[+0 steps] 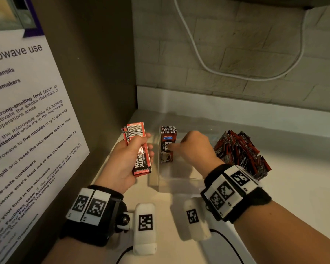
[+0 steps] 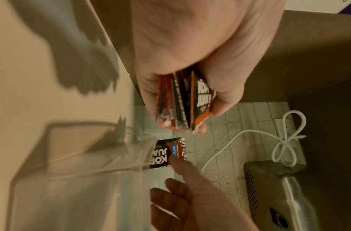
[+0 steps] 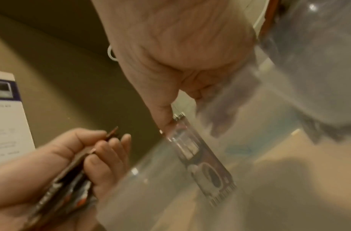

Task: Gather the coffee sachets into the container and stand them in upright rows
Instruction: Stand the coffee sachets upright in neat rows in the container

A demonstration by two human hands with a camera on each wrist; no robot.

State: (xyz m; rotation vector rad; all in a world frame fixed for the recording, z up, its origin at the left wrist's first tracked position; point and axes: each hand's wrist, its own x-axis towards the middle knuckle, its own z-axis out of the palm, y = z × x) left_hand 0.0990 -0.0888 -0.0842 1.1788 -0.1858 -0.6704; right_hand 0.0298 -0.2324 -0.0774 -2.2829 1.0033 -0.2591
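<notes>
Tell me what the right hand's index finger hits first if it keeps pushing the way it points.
The right hand points left at the upright sachets inside the clear container. It appears to touch the front one already; behind them likely comes the container's left wall.

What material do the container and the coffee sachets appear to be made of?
Container: probably clear rigid plastic, glossy; the counter shows through its walls.
Sachets: likely printed foil or plastic film, slightly shiny, with crimped ends; which one is unclear. The left hand grips several.

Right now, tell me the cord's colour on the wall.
White; the cord shows best in the head view.
</notes>
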